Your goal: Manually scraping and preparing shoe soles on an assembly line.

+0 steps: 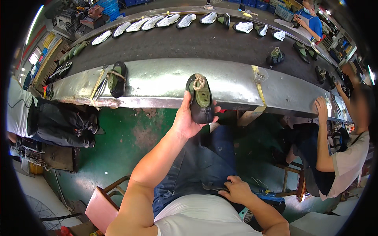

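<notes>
Bears, on the metal surface (157, 82), yellow tape (259, 92), a black-and-green shoe (114, 82) at left and a clear cup (260, 74) at right. Carries, on the dark belt (157, 43) beyond, a row of mostly white shoes (186, 21) along the far side.

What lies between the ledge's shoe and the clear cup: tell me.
In the head view, the held shoe, in the left hand with the metal ledge behind, then yellow tape at the cup.
</notes>
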The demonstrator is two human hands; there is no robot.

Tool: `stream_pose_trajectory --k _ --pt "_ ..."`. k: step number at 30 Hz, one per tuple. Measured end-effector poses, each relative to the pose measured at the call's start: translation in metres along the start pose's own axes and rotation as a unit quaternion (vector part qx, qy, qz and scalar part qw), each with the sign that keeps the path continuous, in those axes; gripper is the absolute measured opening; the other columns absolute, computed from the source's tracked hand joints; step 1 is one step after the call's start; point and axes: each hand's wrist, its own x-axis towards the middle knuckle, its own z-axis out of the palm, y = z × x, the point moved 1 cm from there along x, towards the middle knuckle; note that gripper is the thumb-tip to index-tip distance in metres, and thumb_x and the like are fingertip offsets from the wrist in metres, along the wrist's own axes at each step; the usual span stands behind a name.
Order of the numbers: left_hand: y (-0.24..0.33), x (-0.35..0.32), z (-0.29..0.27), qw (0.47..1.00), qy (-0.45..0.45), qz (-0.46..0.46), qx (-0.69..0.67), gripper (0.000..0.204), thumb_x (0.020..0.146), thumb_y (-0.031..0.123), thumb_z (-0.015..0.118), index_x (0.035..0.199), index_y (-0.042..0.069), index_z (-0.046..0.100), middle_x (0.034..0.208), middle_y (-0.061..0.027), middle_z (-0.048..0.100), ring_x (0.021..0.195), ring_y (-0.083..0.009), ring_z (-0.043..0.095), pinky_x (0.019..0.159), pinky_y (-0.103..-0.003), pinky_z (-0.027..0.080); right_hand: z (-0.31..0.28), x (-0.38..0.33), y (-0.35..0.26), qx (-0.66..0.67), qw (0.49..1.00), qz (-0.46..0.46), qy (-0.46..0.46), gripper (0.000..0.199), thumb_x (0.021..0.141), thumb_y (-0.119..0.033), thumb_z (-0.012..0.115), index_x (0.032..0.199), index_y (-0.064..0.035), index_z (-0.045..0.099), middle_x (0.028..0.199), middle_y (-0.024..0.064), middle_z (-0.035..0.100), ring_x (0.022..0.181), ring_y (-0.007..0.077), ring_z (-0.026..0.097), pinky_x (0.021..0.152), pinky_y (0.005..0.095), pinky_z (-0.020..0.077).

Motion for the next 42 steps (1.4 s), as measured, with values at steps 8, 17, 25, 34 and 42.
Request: stream_pose_trajectory --k 8,17,25,34,42 --pt "0.024 0.093 0.017 0.995 -0.021 -0.017 0.1 0.063 0.101 0.059 0.038 0.137 0.01 0.055 0.118 -0.0186 0.066 0.103 -0.0376 0.066 0.089 -0.048 0.055 -0.105 0.062 0.079 0.051 0.943 0.014 0.329 0.03 0.084 -0.023 0.074 0.104 -0.0005 0.069 0.115 0.0176 0.064 0.103 0.0365 0.064 0.088 0.0419 0.0539" --pt "0.074 0.336 0.03 0.722 0.088 0.169 0.666 0.081 0.098 0.062 0.047 0.143 -0.004 0.038 0.136 -0.0206 0.053 0.125 -0.033 0.054 0.11 -0.046 0.037 -0.2 0.142 0.182 -0.037 0.88 0.052 0.472 0.033 0.088 -0.016 0.067 0.114 0.0024 0.061 0.125 0.0225 0.055 0.117 0.0432 0.052 0.097 0.0483 0.0449" --pt "0.06 0.417 0.031 0.621 0.062 0.144 0.768 0.061 0.1 0.036 0.053 0.146 -0.001 0.038 0.142 -0.0263 0.048 0.136 -0.0405 0.043 0.118 -0.047 0.027 -0.204 0.165 0.231 -0.136 0.842 0.071 0.517 0.044 0.085 -0.03 0.056 0.111 0.0053 0.06 0.12 0.0233 0.058 0.116 0.0453 0.053 0.101 0.0547 0.0389" --pt "0.272 0.507 -0.106 0.409 0.416 0.276 0.764 0.058 0.096 0.057 0.051 0.136 0.016 0.061 0.161 -0.0301 0.014 0.149 -0.0482 0.014 0.12 -0.052 0.021 -0.201 0.169 0.236 -0.12 0.866 0.103 0.474 0.048 0.082 -0.034 0.052 0.108 0.0059 0.06 0.117 0.0247 0.059 0.116 0.0485 0.052 0.098 0.0572 0.04" --pt "0.313 0.597 -0.086 0.466 0.359 0.151 0.794 0.083 0.083 0.087 0.034 0.132 0.027 0.066 0.159 -0.0271 0.024 0.146 -0.0406 0.029 0.118 -0.051 0.025 -0.204 0.17 0.224 -0.114 0.887 0.124 0.429 0.048 0.086 -0.035 0.048 0.106 0.0063 0.058 0.114 0.026 0.058 0.113 0.0473 0.053 0.099 0.0586 0.0405"
